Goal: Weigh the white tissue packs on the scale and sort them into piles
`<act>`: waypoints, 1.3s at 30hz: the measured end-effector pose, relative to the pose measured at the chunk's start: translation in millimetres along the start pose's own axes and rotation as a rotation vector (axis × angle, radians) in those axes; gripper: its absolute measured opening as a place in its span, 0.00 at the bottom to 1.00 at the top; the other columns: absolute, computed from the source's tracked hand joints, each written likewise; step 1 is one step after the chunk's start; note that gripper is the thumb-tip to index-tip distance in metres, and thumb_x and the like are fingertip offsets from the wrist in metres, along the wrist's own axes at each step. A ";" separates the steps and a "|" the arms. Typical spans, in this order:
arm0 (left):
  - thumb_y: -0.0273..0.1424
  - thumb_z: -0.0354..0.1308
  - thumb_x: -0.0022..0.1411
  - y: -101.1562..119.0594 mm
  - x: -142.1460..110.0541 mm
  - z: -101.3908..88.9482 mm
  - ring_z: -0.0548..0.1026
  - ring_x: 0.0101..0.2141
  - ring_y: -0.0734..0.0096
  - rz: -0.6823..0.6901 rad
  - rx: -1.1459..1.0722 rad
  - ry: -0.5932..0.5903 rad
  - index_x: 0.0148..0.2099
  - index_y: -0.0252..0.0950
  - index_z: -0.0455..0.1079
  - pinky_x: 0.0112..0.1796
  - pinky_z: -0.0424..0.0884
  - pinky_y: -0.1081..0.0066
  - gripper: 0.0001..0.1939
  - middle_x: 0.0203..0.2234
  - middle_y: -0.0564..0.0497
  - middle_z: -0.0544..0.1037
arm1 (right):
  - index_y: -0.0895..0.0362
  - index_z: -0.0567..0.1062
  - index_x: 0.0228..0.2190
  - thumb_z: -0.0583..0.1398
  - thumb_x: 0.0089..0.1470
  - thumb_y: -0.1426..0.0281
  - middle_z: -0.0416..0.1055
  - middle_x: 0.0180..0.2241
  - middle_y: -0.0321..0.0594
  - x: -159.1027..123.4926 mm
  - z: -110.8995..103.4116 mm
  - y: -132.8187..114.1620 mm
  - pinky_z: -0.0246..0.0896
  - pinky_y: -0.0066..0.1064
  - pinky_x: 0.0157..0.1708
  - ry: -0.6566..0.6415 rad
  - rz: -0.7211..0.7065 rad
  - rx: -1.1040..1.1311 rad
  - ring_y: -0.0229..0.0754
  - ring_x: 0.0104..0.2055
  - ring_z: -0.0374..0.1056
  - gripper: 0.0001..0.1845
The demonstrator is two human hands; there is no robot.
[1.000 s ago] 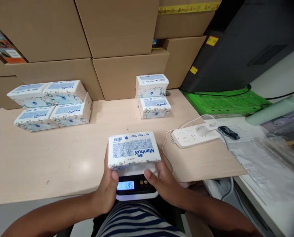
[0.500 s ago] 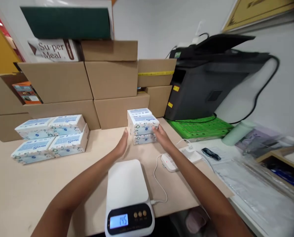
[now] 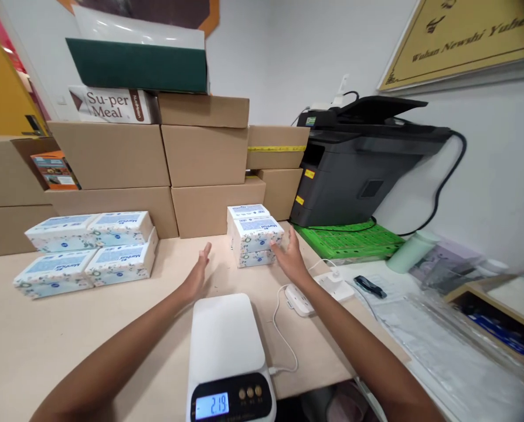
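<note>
A stack of white, flower-printed tissue packs (image 3: 258, 234) stands on the table in front of the cardboard boxes. At its right side is my right hand (image 3: 289, 257), fingers apart, its thumb at or very near the front corner of the stack. My left hand (image 3: 197, 276) is held upright to the left of the stack, open and apart from it, with nothing in it. Closer to me lies a white digital scale (image 3: 227, 334) with a bare platform; its lit display (image 3: 212, 405) appears to read 2.19. More tissue packs (image 3: 120, 261) sit in stacked rows at the left.
Cardboard boxes (image 3: 209, 155) form a wall along the back. At the right, a black printer (image 3: 354, 170) stands by a green perforated mat (image 3: 345, 240). A white power strip (image 3: 303, 300) and the scale's cable lie near my right forearm. A pale green bottle (image 3: 414, 252) is farther right.
My left hand has moved away from the tissue stack, leftward. My right hand's fingers have spread. The scale display has gone from 1.45 to 2.19. The camera view has tilted slightly upward.
</note>
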State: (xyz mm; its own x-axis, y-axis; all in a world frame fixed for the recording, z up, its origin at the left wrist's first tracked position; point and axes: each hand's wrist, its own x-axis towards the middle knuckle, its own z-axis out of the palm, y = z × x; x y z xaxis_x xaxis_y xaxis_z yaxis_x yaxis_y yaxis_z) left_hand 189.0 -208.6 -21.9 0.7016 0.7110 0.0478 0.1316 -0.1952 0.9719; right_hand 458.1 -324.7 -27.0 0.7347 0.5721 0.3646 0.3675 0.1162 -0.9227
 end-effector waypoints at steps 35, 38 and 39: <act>0.39 0.47 0.77 -112.8 -123.6 -299.8 0.46 0.78 0.47 -0.086 0.254 1.532 0.70 0.30 0.64 0.75 0.44 0.49 0.27 0.73 0.32 0.63 | 0.54 0.71 0.64 0.63 0.68 0.55 0.66 0.69 0.50 -178.7 454.6 -180.5 0.63 0.61 0.67 -0.689 0.373 0.202 0.58 0.68 0.66 0.29; 0.43 0.52 0.78 -118.5 -125.3 -304.1 0.66 0.70 0.47 -0.081 0.147 1.508 0.70 0.36 0.65 0.69 0.61 0.44 0.26 0.69 0.36 0.69 | 0.54 0.72 0.63 0.64 0.68 0.57 0.67 0.68 0.49 -194.2 467.1 -179.7 0.65 0.59 0.65 -0.584 0.369 0.141 0.56 0.67 0.67 0.27; 0.44 0.55 0.77 -120.4 -126.2 -304.9 0.71 0.66 0.49 -0.075 0.117 1.503 0.70 0.37 0.66 0.66 0.67 0.43 0.26 0.67 0.37 0.71 | 0.53 0.72 0.63 0.64 0.68 0.58 0.65 0.69 0.49 -198.9 469.0 -179.4 0.64 0.60 0.66 -0.560 0.359 0.127 0.57 0.68 0.65 0.27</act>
State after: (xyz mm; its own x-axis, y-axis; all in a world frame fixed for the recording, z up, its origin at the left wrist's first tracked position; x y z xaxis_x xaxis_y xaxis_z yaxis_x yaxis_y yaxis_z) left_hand -128.9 -68.9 -74.7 -0.6484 0.7173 0.2551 0.2377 -0.1275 0.9629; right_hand -21.4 -78.5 7.5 0.3800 0.9233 -0.0556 0.0607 -0.0849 -0.9945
